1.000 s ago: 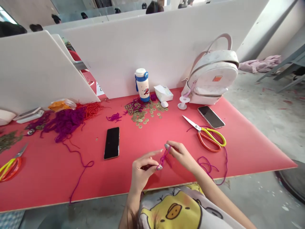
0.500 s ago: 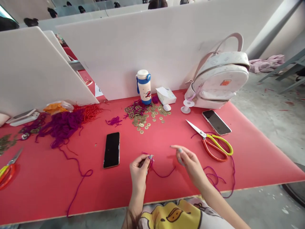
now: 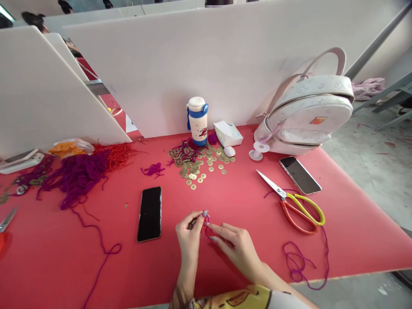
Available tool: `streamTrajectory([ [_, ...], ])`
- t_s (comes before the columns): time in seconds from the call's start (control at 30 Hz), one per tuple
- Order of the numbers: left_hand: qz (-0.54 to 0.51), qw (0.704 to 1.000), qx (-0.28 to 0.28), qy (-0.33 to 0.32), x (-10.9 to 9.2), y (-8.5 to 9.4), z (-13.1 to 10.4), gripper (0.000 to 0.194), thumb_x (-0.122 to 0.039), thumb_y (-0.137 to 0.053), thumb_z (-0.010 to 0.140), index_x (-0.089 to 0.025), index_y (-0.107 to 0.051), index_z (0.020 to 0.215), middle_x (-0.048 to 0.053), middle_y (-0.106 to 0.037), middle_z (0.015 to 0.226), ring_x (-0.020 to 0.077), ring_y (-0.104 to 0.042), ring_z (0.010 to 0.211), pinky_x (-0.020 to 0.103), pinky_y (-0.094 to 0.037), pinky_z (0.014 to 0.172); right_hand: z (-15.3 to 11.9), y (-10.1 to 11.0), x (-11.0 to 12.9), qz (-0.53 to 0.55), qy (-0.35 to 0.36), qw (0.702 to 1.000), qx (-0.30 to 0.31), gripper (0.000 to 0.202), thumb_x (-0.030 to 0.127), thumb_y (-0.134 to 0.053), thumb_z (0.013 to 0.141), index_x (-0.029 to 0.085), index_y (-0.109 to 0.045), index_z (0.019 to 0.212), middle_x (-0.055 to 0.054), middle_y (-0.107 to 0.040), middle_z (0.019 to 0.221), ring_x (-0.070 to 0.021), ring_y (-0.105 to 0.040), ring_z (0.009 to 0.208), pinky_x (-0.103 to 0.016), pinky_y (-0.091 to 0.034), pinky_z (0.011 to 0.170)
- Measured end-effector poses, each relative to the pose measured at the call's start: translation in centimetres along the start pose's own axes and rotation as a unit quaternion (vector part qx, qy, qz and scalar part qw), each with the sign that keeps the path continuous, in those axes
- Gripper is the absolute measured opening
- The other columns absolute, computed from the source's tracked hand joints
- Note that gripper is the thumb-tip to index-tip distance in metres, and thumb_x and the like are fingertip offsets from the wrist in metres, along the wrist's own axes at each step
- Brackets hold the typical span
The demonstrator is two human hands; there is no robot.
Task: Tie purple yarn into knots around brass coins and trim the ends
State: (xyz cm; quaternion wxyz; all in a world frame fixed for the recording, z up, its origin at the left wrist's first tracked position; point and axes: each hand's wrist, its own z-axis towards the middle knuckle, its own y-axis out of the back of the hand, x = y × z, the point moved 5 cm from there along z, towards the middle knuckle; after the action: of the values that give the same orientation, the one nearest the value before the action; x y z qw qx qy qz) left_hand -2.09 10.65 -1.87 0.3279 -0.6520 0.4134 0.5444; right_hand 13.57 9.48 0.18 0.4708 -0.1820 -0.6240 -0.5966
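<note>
Near the front of the red table, my left hand (image 3: 189,231) pinches a purple cord (image 3: 207,219), with part of a coin showing between its fingers. Just to its right, my right hand (image 3: 236,244) has its index finger extended to touch the cord and its thumb apart below. A black phone (image 3: 149,213) lies left of my hands. Beyond them are scattered brass coins (image 3: 193,176) with purple cord pieces among them. Scissors with red and yellow handles (image 3: 283,194) lie to the right, beside a loose purple cord (image 3: 298,266).
At the back stand a white and blue bottle (image 3: 198,122), a tissue pack (image 3: 228,134), a white spool (image 3: 257,151) and a white backpack (image 3: 309,116). A second phone (image 3: 300,175) lies right. Purple yarn (image 3: 80,171) is heaped left, before white partitions (image 3: 161,73).
My right hand has moved left and down to the cord at my left hand. The cord loop that hung between the hands is drawn in close. The view has shifted slightly.
</note>
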Motion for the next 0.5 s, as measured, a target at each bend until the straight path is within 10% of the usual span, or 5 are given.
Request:
streamTrajectory([
  [0.27,0.031,0.999,0.021,-0.010,0.1,-0.2,0.3,0.016,-0.031,-0.075,0.075,-0.016,-0.078,0.073,0.007,-0.077,0.072,0.0206,-0.073,0.067,0.025,-0.060,0.063,1.5,-1.8,-1.1,0.055,-0.070,0.995,0.054,0.028,0.039,-0.057,0.097,0.020,-0.074,0.107,0.000,-0.063,0.065,-0.0137,-0.055,0.052,-0.023,-0.040,0.053],
  [0.5,0.024,1.000,-0.003,0.014,1.0,0.1,0.3,0.016,-0.031,-0.076,0.074,-0.015,-0.079,0.075,0.007,-0.077,0.071,0.0192,-0.072,0.063,0.024,-0.059,0.060,1.7,-0.4,-1.0,0.063,-0.016,0.996,-0.057,0.037,0.041,-0.049,0.102,0.017,-0.076,0.097,-0.002,-0.061,0.062,-0.0127,-0.052,0.050,-0.022,-0.039,0.051],
])
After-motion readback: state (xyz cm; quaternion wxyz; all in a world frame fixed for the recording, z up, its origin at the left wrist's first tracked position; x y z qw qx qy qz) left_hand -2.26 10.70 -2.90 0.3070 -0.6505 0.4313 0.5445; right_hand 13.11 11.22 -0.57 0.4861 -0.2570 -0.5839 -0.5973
